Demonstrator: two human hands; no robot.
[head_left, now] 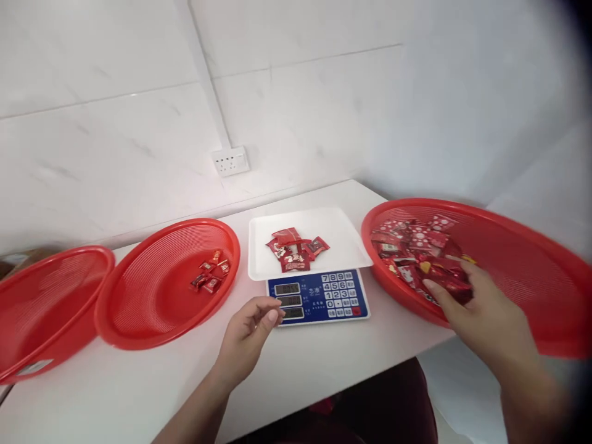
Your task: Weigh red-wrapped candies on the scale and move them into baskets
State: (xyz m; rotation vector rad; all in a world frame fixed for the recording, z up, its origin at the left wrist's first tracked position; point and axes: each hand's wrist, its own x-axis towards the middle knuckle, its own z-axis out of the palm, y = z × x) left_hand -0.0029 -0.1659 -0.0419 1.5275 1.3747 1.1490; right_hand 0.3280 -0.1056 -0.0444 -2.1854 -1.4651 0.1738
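My right hand [490, 314] reaches into the large red basket [522, 296] on the right, thumb and fingers around shiny red snack packets [456, 280]; exactly how many it grips is hidden. More red packets [423, 237], some with white dots, lie piled around it. In front of the scale's display [290, 300], my left hand [250, 333] is loosely closed, thumb close to the curled fingers, with nothing visible in them. Several red packets [296, 262] lie together on the scale's white tray [342, 240]. The blue keypad panel [319, 296] faces me.
A round red basket [152, 277] left of the scale holds several small red packets [211, 283] at its right side. Another red basket [55, 308] stands farther left. The white table [277, 382] meets a wall with a socket [230, 161] behind.
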